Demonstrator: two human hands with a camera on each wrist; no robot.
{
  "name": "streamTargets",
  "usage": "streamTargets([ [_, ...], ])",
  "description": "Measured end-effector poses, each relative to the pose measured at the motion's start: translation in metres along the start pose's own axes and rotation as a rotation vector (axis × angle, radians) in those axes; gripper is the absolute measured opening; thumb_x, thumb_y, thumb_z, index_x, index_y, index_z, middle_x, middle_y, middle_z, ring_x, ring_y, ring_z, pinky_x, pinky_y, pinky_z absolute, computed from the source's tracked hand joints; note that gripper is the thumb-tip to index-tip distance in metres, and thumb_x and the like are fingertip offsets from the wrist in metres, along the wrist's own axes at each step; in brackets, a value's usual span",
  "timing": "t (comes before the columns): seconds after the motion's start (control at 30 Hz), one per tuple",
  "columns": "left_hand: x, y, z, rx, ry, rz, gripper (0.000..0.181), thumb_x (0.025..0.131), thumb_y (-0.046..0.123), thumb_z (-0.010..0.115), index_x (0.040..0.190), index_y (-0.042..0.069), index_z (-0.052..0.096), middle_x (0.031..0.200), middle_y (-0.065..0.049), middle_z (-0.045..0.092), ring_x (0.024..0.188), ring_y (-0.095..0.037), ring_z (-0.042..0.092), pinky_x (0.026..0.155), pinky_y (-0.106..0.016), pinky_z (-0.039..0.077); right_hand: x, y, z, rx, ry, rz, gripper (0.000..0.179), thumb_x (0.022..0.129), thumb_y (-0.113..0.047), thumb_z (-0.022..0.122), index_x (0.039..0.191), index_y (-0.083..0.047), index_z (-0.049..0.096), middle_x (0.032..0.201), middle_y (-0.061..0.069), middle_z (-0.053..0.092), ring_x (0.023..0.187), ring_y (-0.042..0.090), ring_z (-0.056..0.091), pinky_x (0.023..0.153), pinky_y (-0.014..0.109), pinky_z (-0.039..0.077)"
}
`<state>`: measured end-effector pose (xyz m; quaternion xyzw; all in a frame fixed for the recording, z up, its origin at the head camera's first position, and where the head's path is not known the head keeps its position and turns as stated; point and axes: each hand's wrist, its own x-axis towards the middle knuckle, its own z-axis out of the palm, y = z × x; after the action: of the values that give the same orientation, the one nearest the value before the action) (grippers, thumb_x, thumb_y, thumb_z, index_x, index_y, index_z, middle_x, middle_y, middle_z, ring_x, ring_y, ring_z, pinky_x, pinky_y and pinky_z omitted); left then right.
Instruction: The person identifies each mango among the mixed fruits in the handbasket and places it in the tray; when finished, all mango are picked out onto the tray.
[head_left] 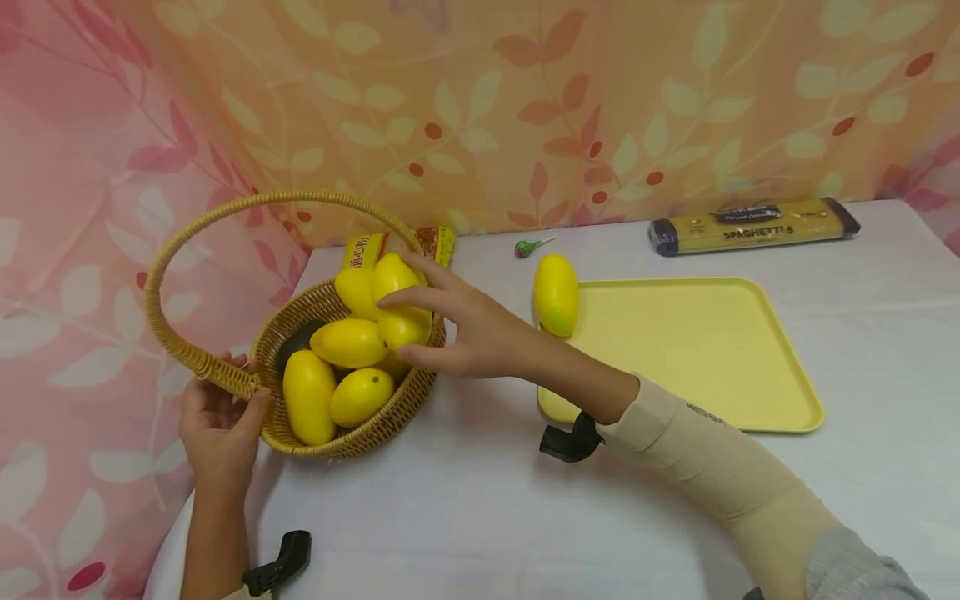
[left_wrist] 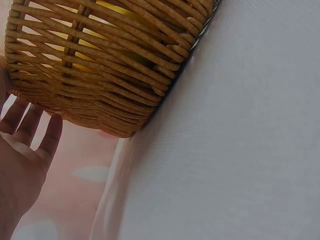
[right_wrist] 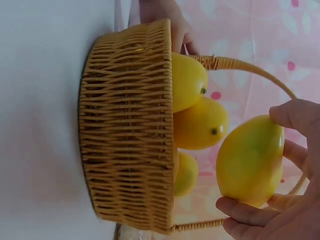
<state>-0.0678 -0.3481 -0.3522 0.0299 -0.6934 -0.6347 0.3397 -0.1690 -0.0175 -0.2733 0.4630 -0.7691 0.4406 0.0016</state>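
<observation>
My left hand (head_left: 221,425) grips the wicker basket (head_left: 390,425) at the foot of its arched handle, thumb at the rim; in the left wrist view its fingers (left_wrist: 50,137) lie along the woven side. Over the basket's right side, my right hand (head_left: 468,329) holds a yellow mango (right_wrist: 250,160) between thumb and fingers, above the rim in the right wrist view. Several more yellow mangoes (head_left: 309,396) lie in the basket, beside a dark, partly hidden object (head_left: 296,343). Another mango (head_left: 557,296) rests at the left edge of the yellow tray (head_left: 675,350).
Behind the basket lies a yellow-and-red packet (head_left: 438,242), partly covered. A green lollipop (head_left: 528,247) sits near the back of the white-covered table (head_left: 465,508). The spaghetti pack (head_left: 753,227) lies behind the tray. Floral cloth (head_left: 480,108) hangs along the back and left.
</observation>
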Motion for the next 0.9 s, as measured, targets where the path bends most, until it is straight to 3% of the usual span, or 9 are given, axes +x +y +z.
streamTargets([
  [0.43,-0.001,0.001,0.002,-0.025,0.008,-0.03,0.057,0.084,-0.023,0.063,0.136,-0.003,0.053,0.128,-0.017,0.058,0.12,-0.026,0.057,0.1,-0.021,0.046,-0.037,0.008,-0.019,0.006,0.039,-0.014,0.045,0.087,-0.023,0.074,0.131,-0.022,0.065,0.164,0.002,0.021,0.146,0.018,0.028,0.109,0.046,0.04],
  [0.9,-0.001,0.001,0.002,-0.025,0.006,-0.003,0.056,0.084,-0.024,0.062,0.135,-0.005,0.053,0.126,-0.018,0.059,0.119,-0.027,0.058,0.1,-0.022,0.046,-0.075,0.022,-0.042,-0.089,0.062,0.086,0.05,0.083,-0.018,0.075,0.131,-0.024,0.065,0.165,0.0,0.019,0.145,0.024,0.031,0.104,0.047,0.046],
])
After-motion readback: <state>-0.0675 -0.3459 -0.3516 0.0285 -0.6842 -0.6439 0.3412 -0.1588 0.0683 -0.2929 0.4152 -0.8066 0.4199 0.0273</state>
